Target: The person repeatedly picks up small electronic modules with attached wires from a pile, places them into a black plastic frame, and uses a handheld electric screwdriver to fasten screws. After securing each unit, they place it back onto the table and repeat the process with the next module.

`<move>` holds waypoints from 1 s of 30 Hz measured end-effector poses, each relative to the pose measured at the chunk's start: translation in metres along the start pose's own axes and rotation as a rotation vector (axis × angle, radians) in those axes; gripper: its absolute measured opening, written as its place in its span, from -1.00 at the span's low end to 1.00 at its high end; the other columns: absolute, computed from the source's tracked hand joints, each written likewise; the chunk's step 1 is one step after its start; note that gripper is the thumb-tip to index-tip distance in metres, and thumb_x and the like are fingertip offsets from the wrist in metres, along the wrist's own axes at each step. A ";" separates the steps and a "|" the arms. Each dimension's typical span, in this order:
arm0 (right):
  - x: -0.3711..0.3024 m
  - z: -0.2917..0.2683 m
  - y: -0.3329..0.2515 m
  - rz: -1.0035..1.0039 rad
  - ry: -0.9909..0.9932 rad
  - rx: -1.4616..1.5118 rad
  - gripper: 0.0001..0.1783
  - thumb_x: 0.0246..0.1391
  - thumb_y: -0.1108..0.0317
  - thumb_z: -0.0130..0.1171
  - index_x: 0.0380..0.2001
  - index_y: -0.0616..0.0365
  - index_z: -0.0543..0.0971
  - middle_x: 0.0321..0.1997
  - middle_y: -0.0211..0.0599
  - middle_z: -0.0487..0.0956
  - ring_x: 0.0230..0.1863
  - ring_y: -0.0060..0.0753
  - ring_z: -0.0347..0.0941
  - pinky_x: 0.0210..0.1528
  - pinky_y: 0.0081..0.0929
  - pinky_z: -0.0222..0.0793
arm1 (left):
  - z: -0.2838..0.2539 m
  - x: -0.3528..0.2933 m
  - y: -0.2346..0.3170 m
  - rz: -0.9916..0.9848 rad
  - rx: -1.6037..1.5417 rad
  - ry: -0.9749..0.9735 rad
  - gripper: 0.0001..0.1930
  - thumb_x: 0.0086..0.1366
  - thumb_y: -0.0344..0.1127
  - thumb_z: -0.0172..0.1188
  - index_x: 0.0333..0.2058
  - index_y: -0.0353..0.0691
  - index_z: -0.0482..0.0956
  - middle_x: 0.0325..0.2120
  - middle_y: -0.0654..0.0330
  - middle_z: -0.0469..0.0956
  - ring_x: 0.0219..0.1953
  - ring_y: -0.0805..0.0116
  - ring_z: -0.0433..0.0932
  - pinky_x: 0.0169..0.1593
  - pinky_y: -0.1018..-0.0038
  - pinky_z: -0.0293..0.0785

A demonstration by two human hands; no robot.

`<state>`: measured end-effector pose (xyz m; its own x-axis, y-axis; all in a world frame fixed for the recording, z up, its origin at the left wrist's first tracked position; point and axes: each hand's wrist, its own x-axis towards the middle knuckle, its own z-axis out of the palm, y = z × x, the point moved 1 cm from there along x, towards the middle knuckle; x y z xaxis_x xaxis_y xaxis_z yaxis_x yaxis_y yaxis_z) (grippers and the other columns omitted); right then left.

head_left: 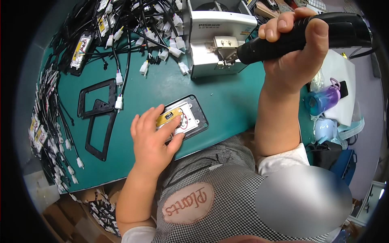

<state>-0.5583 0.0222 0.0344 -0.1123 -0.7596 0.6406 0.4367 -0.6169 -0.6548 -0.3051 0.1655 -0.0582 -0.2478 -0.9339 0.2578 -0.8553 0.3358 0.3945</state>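
Note:
A black electric screwdriver (342,30) is gripped in my right hand (293,71), raised at the upper right. Its nose points left at the metal outlet of a silver screw feeder (223,22); whether the tip touches cannot be told. My left hand (150,139) lies with spread fingers over a shallow black rectangular housing (199,115) near the table's front edge. Inside the housing are a yellow labelled part (167,116) under my fingertips, a white plate (191,118) and thin red and black wires. My palm and thumb hide the housing's lower left side.
Two black rectangular frames (90,139) overlap on the green table (227,95), left of my hand. Black cables with white connectors (174,50) pile up behind, and another bundle (50,109) lines the left edge. A blue-purple bottle (324,99) stands right.

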 end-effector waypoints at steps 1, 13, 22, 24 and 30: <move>0.001 0.000 0.001 -0.015 0.017 -0.037 -0.57 0.15 -0.07 0.04 -0.20 0.08 0.47 -0.49 -0.32 0.45 -0.52 -0.35 0.39 -0.36 -0.33 0.38 | 0.000 0.000 0.000 0.002 -0.002 -0.002 -0.59 -0.09 -0.23 0.39 -0.17 -0.01 0.68 0.05 0.06 0.45 0.11 0.03 0.39 0.23 0.03 0.14; -0.011 0.029 0.006 -0.022 0.160 0.028 -0.44 -0.01 -0.07 0.30 -0.20 0.15 0.37 -0.58 -0.32 0.39 -0.63 -0.44 0.34 -0.51 -0.49 0.38 | 0.000 0.001 0.000 0.010 0.010 -0.010 -0.59 -0.10 -0.24 0.40 -0.17 -0.02 0.68 0.06 0.07 0.44 0.10 0.03 0.39 0.22 0.06 0.16; -0.012 0.023 0.000 -0.104 0.119 0.071 -0.39 -0.01 -0.14 0.25 -0.18 0.16 0.37 -0.54 -0.30 0.40 -0.61 -0.40 0.36 -0.48 -0.42 0.38 | 0.000 0.001 -0.001 0.031 0.014 0.010 -0.59 -0.12 -0.26 0.40 -0.18 -0.04 0.68 0.04 0.05 0.46 0.08 0.05 0.40 0.20 0.11 0.18; -0.009 0.006 0.006 -0.108 -0.014 -0.020 -0.50 0.09 -0.10 0.09 -0.14 0.10 0.40 -0.49 -0.30 0.43 -0.54 -0.34 0.38 -0.36 -0.32 0.38 | 0.000 0.001 -0.001 0.034 0.011 0.015 -0.59 -0.12 -0.26 0.40 -0.18 -0.04 0.68 0.03 0.05 0.46 0.08 0.05 0.40 0.20 0.12 0.18; -0.020 0.009 0.008 -0.141 -0.156 -0.171 -0.36 0.02 -0.13 0.25 -0.11 0.18 0.34 -0.47 -0.24 0.43 -0.56 -0.38 0.38 -0.44 -0.32 0.41 | 0.000 0.001 -0.003 0.045 0.003 0.020 -0.58 -0.13 -0.26 0.40 -0.18 -0.04 0.68 0.03 0.05 0.46 0.07 0.04 0.41 0.18 0.13 0.20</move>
<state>-0.5445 0.0341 0.0196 -0.0166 -0.6309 0.7757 0.2676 -0.7503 -0.6046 -0.3032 0.1635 -0.0590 -0.2771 -0.9151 0.2929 -0.8446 0.3773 0.3799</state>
